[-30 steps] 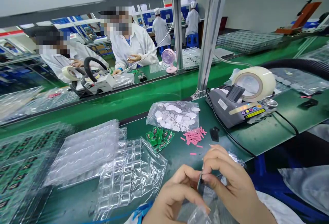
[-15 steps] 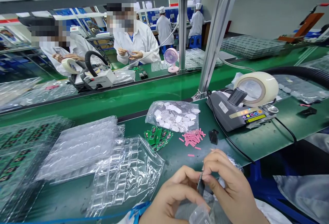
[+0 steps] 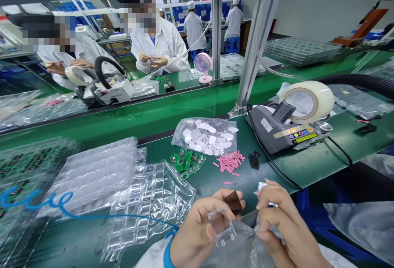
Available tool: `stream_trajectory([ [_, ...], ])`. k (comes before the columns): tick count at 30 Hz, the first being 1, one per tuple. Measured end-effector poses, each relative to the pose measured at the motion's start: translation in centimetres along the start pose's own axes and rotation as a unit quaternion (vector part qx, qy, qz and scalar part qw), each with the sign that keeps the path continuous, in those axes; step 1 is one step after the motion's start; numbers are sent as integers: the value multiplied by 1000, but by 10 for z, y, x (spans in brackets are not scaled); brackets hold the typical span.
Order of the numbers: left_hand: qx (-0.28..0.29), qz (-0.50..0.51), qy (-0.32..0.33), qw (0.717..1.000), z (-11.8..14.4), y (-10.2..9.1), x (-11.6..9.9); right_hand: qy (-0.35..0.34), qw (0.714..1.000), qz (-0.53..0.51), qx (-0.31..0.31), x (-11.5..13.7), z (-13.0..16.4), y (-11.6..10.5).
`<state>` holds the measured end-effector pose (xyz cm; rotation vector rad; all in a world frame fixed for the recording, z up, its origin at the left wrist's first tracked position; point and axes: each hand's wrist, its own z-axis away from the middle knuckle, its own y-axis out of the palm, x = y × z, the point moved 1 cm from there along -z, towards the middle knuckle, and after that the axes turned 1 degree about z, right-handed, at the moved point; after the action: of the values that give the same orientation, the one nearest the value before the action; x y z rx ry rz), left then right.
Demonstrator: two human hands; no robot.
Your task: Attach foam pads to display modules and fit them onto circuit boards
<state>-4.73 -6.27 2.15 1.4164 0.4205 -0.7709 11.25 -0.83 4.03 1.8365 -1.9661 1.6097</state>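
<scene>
A green counter fills the middle and lower frame, crossed at mid-height by a green conveyor belt running from the left edge up to the right. A slanted aluminium post rises from the belt's near edge at centre right. In the upper left, beyond the belt, two people in white coats work at their own bench, with a second tape dispenser and a small pink fan near them; two more people stand farther back at upper centre.

At the left, stacks of clear plastic blister trays cover the counter, and one bagged tray lies just left of the hands. A blue coiled cord crosses in front of these trays from the left edge toward the left wrist. At centre right sits a grey tape dispenser carrying a large roll of clear tape, with a black cable trailing down from it. In the middle lie a clear bag of white labels, a small heap of green circuit boards and a scatter of pink strips, with a little black part just right of them.

At the bottom centre, the left hand pinches a small dark brown chip at its fingertips, with a clear plastic holder against the thumb. The right hand, just apart from it, is curled around crumpled clear film.
</scene>
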Motion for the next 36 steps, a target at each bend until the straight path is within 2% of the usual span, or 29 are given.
stream_trajectory([
  [6,84,-81,23,993,-6,4,2,10,998,-21,-56,-8,-3,-4],
  [12,139,-170,82,972,-7,4,4,9,998,14,-64,-7,-7,-4],
  [20,140,-256,90,952,-3,2,-1,44,997,-25,-49,-9,-7,1],
  [36,106,-261,99,954,-3,2,-2,22,999,30,-37,-11,-3,10],
])
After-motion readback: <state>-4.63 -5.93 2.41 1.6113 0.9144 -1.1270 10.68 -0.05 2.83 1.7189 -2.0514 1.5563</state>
